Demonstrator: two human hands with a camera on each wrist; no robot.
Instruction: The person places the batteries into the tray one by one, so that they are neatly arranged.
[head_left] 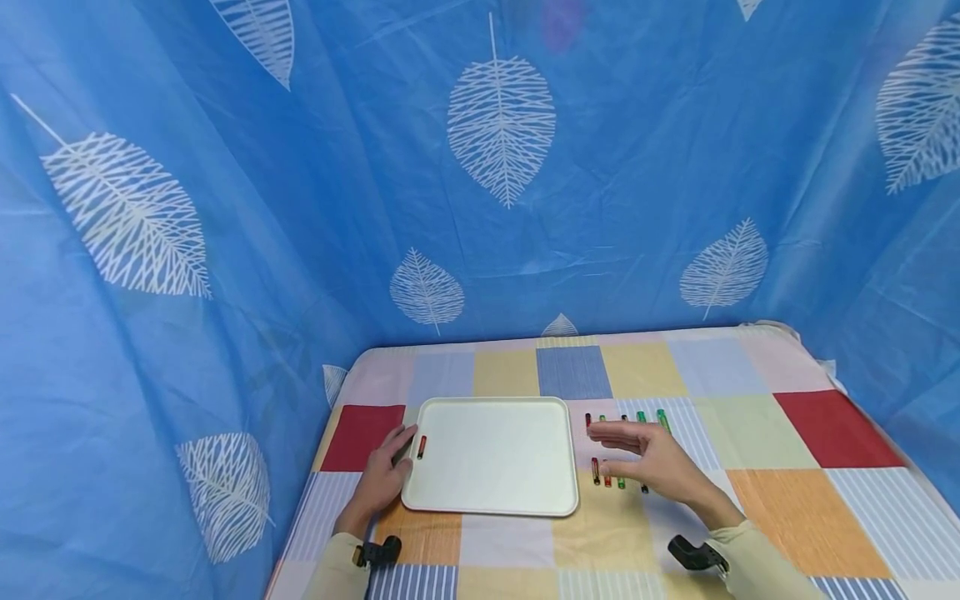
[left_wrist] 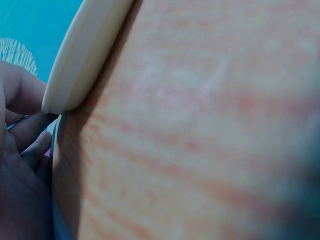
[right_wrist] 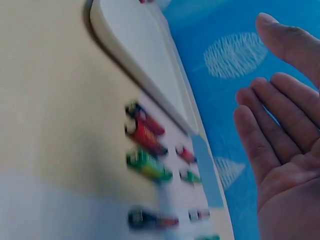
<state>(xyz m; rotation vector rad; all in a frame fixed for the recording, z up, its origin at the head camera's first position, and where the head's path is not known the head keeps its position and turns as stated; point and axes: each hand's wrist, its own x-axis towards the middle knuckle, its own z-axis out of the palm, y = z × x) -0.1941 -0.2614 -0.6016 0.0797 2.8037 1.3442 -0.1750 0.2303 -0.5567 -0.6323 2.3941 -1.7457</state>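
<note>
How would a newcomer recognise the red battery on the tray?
On the patchwork tablecloth lies a white tray. Inside, by its left edge near the left hand, is a red battery with a dark end, the only battery in the tray.

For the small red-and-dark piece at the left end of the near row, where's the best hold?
Pinch the piece at mid-length, across its long sides, with the right hand coming from above: it is slim and lies flat. Thumb probably best on its left, where the gap to the tray is wider; its right-hand neighbour sits closer.
</note>
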